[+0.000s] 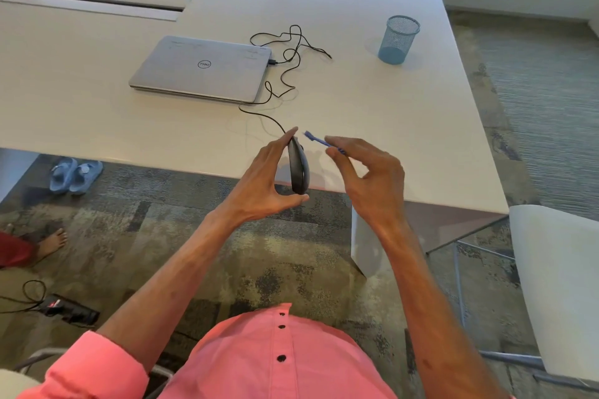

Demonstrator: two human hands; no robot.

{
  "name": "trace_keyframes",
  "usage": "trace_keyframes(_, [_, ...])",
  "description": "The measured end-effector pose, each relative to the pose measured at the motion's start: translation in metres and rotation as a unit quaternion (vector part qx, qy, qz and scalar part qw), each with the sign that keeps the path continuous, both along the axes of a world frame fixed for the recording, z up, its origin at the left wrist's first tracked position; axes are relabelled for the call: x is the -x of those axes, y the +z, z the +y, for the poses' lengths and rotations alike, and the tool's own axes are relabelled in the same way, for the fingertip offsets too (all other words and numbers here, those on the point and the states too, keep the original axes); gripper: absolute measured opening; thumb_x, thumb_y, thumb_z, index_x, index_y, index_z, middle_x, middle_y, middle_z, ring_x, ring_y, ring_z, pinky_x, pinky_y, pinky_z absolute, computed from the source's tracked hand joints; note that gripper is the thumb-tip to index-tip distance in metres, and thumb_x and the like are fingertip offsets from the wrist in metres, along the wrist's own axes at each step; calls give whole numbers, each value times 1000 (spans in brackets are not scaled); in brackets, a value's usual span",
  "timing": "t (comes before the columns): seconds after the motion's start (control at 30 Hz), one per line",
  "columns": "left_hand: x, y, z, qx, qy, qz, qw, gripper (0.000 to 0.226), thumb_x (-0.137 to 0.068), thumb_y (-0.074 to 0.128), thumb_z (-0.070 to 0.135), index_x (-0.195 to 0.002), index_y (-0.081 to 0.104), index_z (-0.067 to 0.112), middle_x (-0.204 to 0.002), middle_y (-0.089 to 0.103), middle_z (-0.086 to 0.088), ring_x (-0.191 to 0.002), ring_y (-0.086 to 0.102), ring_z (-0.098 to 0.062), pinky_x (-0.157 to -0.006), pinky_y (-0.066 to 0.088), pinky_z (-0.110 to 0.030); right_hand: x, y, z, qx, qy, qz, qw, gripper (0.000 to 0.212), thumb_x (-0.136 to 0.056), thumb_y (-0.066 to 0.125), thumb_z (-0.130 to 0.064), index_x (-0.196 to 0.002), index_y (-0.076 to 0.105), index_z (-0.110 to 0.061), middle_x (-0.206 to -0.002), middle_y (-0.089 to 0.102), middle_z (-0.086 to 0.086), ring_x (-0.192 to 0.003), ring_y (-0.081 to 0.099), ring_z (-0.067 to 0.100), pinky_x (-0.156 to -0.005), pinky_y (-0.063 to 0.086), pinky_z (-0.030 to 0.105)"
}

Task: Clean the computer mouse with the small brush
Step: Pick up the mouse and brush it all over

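My left hand (pixel 264 180) holds a dark grey wired computer mouse (pixel 299 168) on edge, gripped between thumb and fingers above the table's near edge. Its black cable (pixel 285 74) runs back in loops to the laptop. My right hand (pixel 366 173) pinches a small blue brush (pixel 319 140) between thumb and forefinger. The bristle end points left toward the mouse's top and stands a short gap away from it.
A closed silver laptop (pixel 202 70) lies on the white table (pixel 405 126). A blue mesh pen cup (pixel 398 39) stands at the far right. On the carpet are blue sandals (pixel 75 174), a power strip (pixel 69 309) and another person's foot (pixel 52 241). A white chair (pixel 560 288) is at right.
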State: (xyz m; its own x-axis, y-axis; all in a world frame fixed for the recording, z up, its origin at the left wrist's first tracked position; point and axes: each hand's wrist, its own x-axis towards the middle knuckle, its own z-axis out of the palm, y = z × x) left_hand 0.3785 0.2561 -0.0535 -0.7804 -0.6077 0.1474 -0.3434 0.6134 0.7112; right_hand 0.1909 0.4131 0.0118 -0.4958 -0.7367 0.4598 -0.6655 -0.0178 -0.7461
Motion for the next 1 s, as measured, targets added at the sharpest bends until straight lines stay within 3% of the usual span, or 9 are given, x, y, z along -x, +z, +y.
trace_keyframes(0.1, [0, 1, 0, 22, -5, -20, 1000, 128, -79, 96, 59, -178, 18, 41, -173, 42, 7, -156, 45, -17, -126, 41, -43, 1, -1, -5, 25, 20, 217, 976, 21, -110, 74, -37, -127, 85, -30, -125, 84, -16, -104, 81, 11, -94, 56, 38])
trace_keyframes(0.27, [0, 8, 0, 39, -2, -30, 999, 129, -78, 99, 51, -179, 20, 35, -175, 43, 2, -159, 42, -20, -131, 36, -43, 0, -3, -10, 23, 36, 350, 936, 20, -108, 76, -30, -125, 84, -24, -124, 85, -10, -97, 85, 17, -97, 57, 43])
trace_keyframes(0.43, [1, 13, -2, 36, 19, -28, 999, 132, -77, 102, 45, -180, 20, 33, -171, 46, -1, -156, 46, -24, -129, 42, -48, -3, 9, -3, -12, 80, 342, 936, 14, -108, 77, -29, -117, 85, -25, -121, 86, -10, -95, 85, 18, -92, 56, 43])
trace_keyframes(0.5, [0, 14, -2, 37, 17, -30, 999, 132, -77, 102, 47, -180, 20, 33, -172, 45, -1, -157, 45, -24, -129, 42, -51, -2, 17, 2, -42, 108, 324, 939, 13, -107, 76, -31, -114, 86, -28, -112, 87, -12, -83, 83, 17, -86, 60, 42])
trace_keyframes(0.63, [1, 16, 0, 16, 17, -23, 999, 132, -76, 92, 68, -180, 19, 31, -175, 41, -3, -159, 43, -23, -130, 37, -45, 1, 25, 12, -111, 151, 238, 953, 14, -108, 73, -40, -105, 87, -36, -90, 84, -21, -68, 74, 4, -76, 63, 36])
trace_keyframes(0.73, [4, 17, 0, 21, 11, -21, 1000, 132, -77, 100, 53, -180, 20, 31, -175, 43, -4, -159, 43, -24, -132, 39, -54, -2, 30, 8, -42, 106, 171, 979, 15, -108, 72, -41, -111, 86, -39, -101, 82, -29, -70, 73, -3, -64, 57, 21])
trace_keyframes(0.87, [4, 16, 2, 28, 21, -16, 999, 131, -78, 102, 46, -179, 21, 34, -175, 43, 2, -159, 43, -21, -129, 43, -48, -8, 26, -6, -38, 38, 244, 968, 17, -111, 72, -38, -120, 86, -34, -122, 83, -21, -73, 77, 16, -63, 59, 37])
trace_keyframes(1.0, [3, 15, 1, 24, 36, -14, 999, 131, -78, 101, 51, -179, 20, 34, -171, 49, -1, -154, 47, -21, -126, 43, -45, -10, 19, 1, -71, 82, 263, 959, 18, -108, 75, -35, -121, 87, -31, -121, 84, -18, -72, 79, 19, -62, 62, 40])
